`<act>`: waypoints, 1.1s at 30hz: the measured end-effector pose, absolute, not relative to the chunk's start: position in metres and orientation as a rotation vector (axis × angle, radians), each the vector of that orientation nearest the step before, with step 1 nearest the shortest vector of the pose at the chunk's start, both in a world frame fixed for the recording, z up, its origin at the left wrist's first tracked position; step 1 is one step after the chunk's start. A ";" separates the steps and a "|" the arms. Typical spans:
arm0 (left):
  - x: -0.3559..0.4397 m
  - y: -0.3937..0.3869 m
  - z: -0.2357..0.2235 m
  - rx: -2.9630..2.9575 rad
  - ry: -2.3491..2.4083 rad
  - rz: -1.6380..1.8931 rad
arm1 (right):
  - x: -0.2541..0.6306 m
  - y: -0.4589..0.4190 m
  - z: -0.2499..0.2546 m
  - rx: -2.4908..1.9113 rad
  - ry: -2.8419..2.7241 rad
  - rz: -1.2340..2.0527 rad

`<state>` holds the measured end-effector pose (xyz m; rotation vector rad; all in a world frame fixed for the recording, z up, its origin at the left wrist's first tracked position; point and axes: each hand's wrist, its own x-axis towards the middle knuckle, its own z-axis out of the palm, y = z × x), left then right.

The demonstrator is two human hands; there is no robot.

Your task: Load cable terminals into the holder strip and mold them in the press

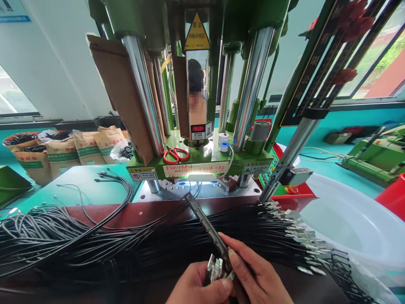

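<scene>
Gripping a bar and a clutch of plugs before the press

My right hand (259, 276) pinches a dark bar (205, 223) between thumb and fingers. It slants up and away to the left, its far end in front of the metal bed (167, 192) of the green press (259, 157). My left hand (201, 287) is closed around several silver plugs (215, 268), right beside the bar's near end.

Under the bar, black cables (126, 234) spread across the table (142, 210), heaped at the left; at the right they end in a row of silver tips (300, 236). My hands and the bar hide part of them. A white tub (376, 228) stands beyond those tips.

On the press ledge lie red-handled scissors (175, 156) and a blue-and-white reel (224, 147), above a handwritten note (199, 169). Shiny columns (141, 80) and a tall piece of cardboard (114, 76) block much of the view behind. A person's head (195, 74) shows mid-press. Paper sacks (63, 156) stand far left.
</scene>
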<state>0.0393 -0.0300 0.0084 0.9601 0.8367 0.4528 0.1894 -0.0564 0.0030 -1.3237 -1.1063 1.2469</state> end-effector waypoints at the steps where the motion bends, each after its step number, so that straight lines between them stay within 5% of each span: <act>1: 0.039 -0.029 0.009 0.975 0.833 0.450 | 0.190 -0.057 0.004 -1.334 -1.107 1.275; 19: 0.044 -0.028 0.026 0.902 1.032 0.578 | 0.210 -0.052 -0.008 -1.279 -1.085 1.520; 33: 0.046 -0.021 0.025 0.985 1.052 0.509 | 0.198 -0.058 0.001 -1.394 -1.141 1.256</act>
